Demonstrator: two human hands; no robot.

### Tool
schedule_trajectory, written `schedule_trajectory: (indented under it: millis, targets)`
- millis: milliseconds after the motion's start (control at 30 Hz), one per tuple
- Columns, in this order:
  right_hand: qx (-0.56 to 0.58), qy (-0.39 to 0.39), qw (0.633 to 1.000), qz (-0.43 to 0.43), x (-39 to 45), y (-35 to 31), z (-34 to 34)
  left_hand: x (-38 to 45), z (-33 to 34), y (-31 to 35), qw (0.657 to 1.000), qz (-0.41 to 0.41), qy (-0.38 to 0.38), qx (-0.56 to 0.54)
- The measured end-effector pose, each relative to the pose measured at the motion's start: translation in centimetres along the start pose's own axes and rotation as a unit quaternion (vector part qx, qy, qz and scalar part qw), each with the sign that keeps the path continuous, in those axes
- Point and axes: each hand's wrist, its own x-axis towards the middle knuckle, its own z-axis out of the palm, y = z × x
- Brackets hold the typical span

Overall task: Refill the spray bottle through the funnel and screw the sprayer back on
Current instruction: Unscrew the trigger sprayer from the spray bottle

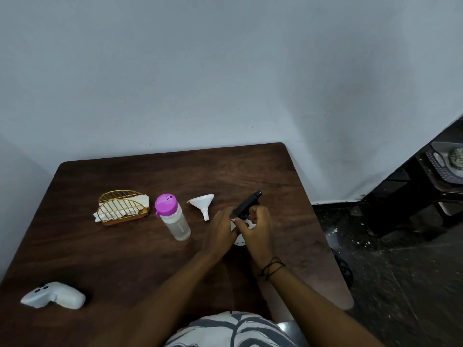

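A plain domestic room, most likely a home dining corner. A dark wooden table (pixel 175 176) stands against a bare pale-grey wall (pixel 225 71). At 10 o'clock on the table, a gold wire napkin holder (pixel 120 209) with paper napkins; at 7 o'clock, a white handheld controller (pixel 53 295). At 3 o'clock, dark furniture (pixel 411 196) on a speckled grey floor (pixel 400 271).

A single head-worn wide-angle camera looks forward and steeply down over a dark wooden table (pixel 125 246), near enough that both forearms enter from the bottom edge. The pale wall (pixel 225 71) fills the upper half, with floor (pixel 400 271) at right.
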Motion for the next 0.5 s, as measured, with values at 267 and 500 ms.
schedule_trajectory:
  millis: [267, 500]
  targets:
    - [-0.037, 0.015, 0.999, -0.034, 0.6, 0.0, 0.0, 0.9, 1.0, -0.3, 0.999, -0.004, 0.022, -0.03]
    - [-0.09, -0.04, 0.99, -0.097, 0.7, 0.3, -0.5, 0.7, 1.5, -0.4, 0.998, 0.003, 0.05, -0.034]
